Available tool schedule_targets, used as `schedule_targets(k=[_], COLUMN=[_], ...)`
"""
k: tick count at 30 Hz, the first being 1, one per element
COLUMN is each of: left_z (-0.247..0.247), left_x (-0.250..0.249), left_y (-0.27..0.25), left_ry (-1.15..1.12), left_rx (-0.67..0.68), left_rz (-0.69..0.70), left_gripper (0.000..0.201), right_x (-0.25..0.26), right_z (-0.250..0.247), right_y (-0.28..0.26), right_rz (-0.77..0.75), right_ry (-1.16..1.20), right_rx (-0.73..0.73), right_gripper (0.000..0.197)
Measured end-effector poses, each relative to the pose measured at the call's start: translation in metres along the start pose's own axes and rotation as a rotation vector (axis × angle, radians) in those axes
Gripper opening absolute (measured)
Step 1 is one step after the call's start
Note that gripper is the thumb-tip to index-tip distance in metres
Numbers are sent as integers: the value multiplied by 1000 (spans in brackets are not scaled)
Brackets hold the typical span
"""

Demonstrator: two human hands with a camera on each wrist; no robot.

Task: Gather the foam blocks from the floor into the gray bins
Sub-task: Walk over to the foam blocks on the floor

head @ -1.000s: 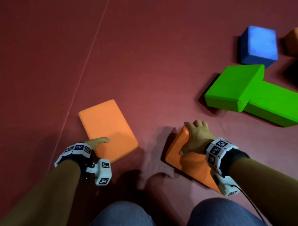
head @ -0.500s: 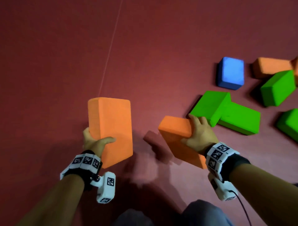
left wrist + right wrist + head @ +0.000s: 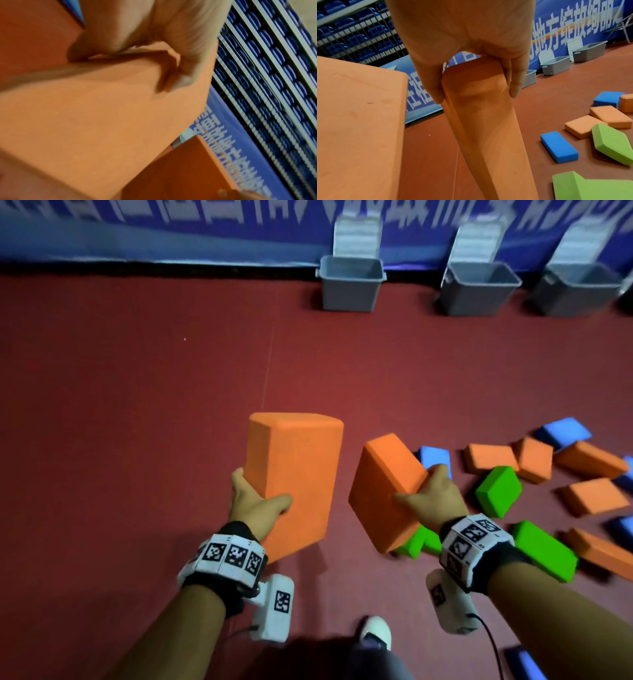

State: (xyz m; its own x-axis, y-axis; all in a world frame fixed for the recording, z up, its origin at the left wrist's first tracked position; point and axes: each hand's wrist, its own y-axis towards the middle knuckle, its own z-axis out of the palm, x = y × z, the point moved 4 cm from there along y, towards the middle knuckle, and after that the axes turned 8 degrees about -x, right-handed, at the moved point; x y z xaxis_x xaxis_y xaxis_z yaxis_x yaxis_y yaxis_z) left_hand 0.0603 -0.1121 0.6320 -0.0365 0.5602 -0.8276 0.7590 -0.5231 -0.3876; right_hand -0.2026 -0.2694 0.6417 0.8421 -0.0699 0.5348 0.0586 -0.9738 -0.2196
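Note:
My left hand [image 3: 255,501] grips an orange foam block [image 3: 294,474] by its lower end, thumb on the broad face, and holds it upright in the air. The same block [image 3: 102,108] fills the left wrist view under my fingers [image 3: 187,65]. My right hand [image 3: 430,496] grips a second orange block [image 3: 383,487], tilted, above the floor; in the right wrist view thumb and fingers [image 3: 516,81] pinch its narrow edge [image 3: 479,108]. Three gray bins [image 3: 349,284] [image 3: 478,287] [image 3: 579,289] stand open along the far wall.
Several orange [image 3: 489,458], blue [image 3: 433,458] and green [image 3: 498,491] foam blocks lie scattered on the red floor at the right. A blue banner [image 3: 171,237] runs along the back wall. My shoe [image 3: 376,630] shows at the bottom.
Both hands have lifted their orange blocks off the floor and higher. The view has risen from the floor, bringing the gray bins and more scattered blocks into sight.

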Motion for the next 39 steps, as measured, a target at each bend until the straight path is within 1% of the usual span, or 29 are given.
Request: schedule_targets(k=[3, 5, 6, 8, 10, 12, 14, 15, 17, 20, 23, 25, 29, 30, 31, 33, 34, 35, 36, 37, 38, 39], left_z=[30, 57, 70, 92, 108, 120, 132, 137, 145, 156, 177, 194, 233, 244, 248, 264, 275, 284, 296, 308, 320, 332], left_x=[-48, -80, -95, -127, -157, -188, -220, -237, -269, -314, -354, -374, -419, -437, -443, -479, -500, -518, -534, -546, -556, -566], left_y=[22, 42, 54, 78, 103, 128, 153, 166, 193, 235, 291, 337, 433, 460, 468, 505, 520, 533, 554, 576, 600, 622], left_ry=[-13, -19, -26, -60, -98, -144, -226, -262, -300, -285, -302, -270, -255, -227, -201, -168, -182, -215, -268, -324, -370, -390], left_rx=[77, 124, 124, 91, 26, -19, -30, -45, -99, -166, -140, -129, -49, -39, -31, -62, -60, -44, -28, -21, -16, -13], left_rz=[28, 48, 57, 73, 72, 69, 49, 48, 69, 123, 141, 154, 202, 186, 162, 133, 139, 148, 153, 149, 137, 119], left_gripper=[108, 115, 117, 118, 118, 122, 124, 122, 117, 108, 101, 99, 109, 105, 90, 34, 32, 39, 55, 78, 97, 106], right_x=[25, 39, 44, 57, 74, 91, 109, 119, 137, 164, 190, 209, 255, 270, 277, 301, 313, 323, 333, 340, 346, 350], right_z=[-31, -46, -52, -65, -77, -90, -103, -109, -119, -125, -122, -117, -109, -108, -109, -110, -113, -116, -121, -125, -129, -131], right_y=[30, 60, 78, 120, 164, 204, 244, 264, 302, 358, 419, 465, 561, 591, 600, 649, 672, 692, 714, 736, 756, 777], right_rz=[11, 18, 21, 24, 15, 4, -22, -35, -56, -63, -78, -88, -81, -70, -68, -44, -41, -45, -42, -38, -28, -18], right_ry=[16, 5, 0, 3, 11, 52, 55, 38, -1, -24, -20, -14, -4, -5, -4, 7, 12, 23, 25, 37, 43, 55], right_rx=[-30, -63, -77, -95, -93, -85, -96, -109, -121, -122, -125, -127, -142, -152, -153, -171, -184, -195, -204, -211, -217, -218], right_gripper=[65, 65, 65, 67, 71, 82, 95, 96, 94, 94, 87, 83, 81, 81, 81, 81, 81, 80, 80, 80, 80, 80])
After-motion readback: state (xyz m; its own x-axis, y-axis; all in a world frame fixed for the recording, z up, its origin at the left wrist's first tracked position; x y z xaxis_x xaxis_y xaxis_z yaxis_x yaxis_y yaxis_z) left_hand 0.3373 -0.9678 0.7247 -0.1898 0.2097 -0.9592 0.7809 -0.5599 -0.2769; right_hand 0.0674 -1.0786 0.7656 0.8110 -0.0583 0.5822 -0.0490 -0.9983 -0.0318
